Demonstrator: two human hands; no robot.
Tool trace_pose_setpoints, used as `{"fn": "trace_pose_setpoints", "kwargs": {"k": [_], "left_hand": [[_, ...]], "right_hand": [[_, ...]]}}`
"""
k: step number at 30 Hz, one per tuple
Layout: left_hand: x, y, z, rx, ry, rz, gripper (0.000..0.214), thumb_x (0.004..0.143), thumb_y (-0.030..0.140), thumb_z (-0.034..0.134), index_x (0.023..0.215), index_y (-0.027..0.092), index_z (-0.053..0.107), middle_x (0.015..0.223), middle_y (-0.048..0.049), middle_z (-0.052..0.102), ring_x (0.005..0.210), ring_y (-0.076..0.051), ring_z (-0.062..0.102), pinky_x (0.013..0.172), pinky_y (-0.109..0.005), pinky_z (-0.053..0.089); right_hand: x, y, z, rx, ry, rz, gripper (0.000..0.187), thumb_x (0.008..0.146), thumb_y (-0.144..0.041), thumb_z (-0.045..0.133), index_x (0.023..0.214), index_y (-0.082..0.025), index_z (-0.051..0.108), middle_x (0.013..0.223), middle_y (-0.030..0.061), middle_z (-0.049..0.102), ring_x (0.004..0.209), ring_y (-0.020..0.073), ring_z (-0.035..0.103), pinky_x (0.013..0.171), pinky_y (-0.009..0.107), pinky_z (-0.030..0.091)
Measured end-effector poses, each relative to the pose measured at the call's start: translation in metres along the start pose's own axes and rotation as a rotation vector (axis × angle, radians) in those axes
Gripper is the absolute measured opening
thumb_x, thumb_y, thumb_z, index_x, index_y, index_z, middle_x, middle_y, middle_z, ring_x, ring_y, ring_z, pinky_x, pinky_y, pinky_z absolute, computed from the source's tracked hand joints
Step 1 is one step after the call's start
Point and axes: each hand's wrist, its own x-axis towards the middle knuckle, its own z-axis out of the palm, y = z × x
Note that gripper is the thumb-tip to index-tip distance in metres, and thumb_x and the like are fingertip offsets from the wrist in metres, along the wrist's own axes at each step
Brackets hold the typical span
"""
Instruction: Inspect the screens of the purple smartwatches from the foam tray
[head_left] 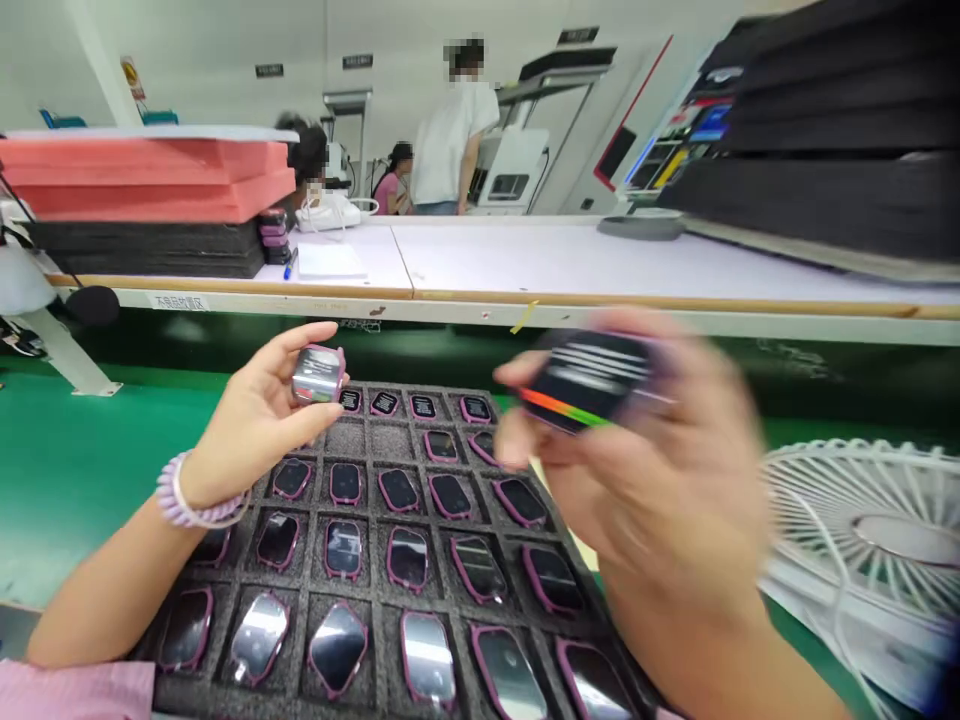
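Observation:
My left hand [259, 415] is raised over the far left corner of a black foam tray [375, 445] and is closed round a small pink-edged watch body [318, 373] with a shiny face. My right hand [637, 470] is smeared by motion; it grips a black watch body [592, 385] with white stripes and a rainbow band on it, held above the tray's right side. The tray's pockets hold several pink-rimmed watch bodies [409, 555], screens up. A few pockets near the far edge are bare.
A white fan [862, 540] lies flat at the right. A green belt [82, 450] runs under the tray. Beyond it a long white bench [600, 265] carries pink foam sheets [150, 180] and black foam stacks [840, 190]. Other people [454, 130] work at the back.

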Motion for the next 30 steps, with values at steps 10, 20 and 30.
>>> {"fn": "trace_pose_setpoints", "kwargs": {"k": [10, 20, 30], "left_hand": [[0.022, -0.002, 0.008, -0.006, -0.008, -0.03, 0.06, 0.076, 0.018, 0.076, 0.132, 0.017, 0.055, 0.11, -0.0053, 0.065, 0.069, -0.008, 0.063, 0.066, -0.021, 0.06], [0.059, 0.025, 0.01, -0.042, 0.04, 0.119, 0.062, 0.077, 0.015, 0.067, 0.138, 0.019, 0.056, 0.104, -0.0042, 0.069, 0.071, -0.011, 0.071, 0.072, -0.023, 0.064], [0.084, 0.02, 0.015, -0.091, 0.092, 0.16, 0.066, 0.077, 0.018, 0.068, 0.142, 0.02, 0.056, 0.102, -0.0047, 0.072, 0.069, -0.011, 0.071, 0.072, -0.024, 0.064]], "right_hand": [[0.067, 0.023, 0.022, 0.289, -0.266, 0.172, 0.056, 0.079, -0.015, 0.082, 0.128, -0.021, 0.056, 0.108, 0.0061, 0.071, 0.077, 0.0153, 0.07, 0.071, 0.026, 0.059], [0.106, -0.003, 0.033, 0.217, -0.216, 0.026, 0.056, 0.065, -0.013, 0.071, 0.119, -0.02, 0.056, 0.09, 0.0007, 0.068, 0.072, 0.0156, 0.064, 0.066, 0.026, 0.053], [0.13, 0.0, 0.037, 0.257, -0.135, -0.098, 0.052, 0.069, -0.029, 0.082, 0.115, -0.022, 0.057, 0.091, 0.0002, 0.069, 0.065, 0.0146, 0.062, 0.062, 0.027, 0.051]]}}
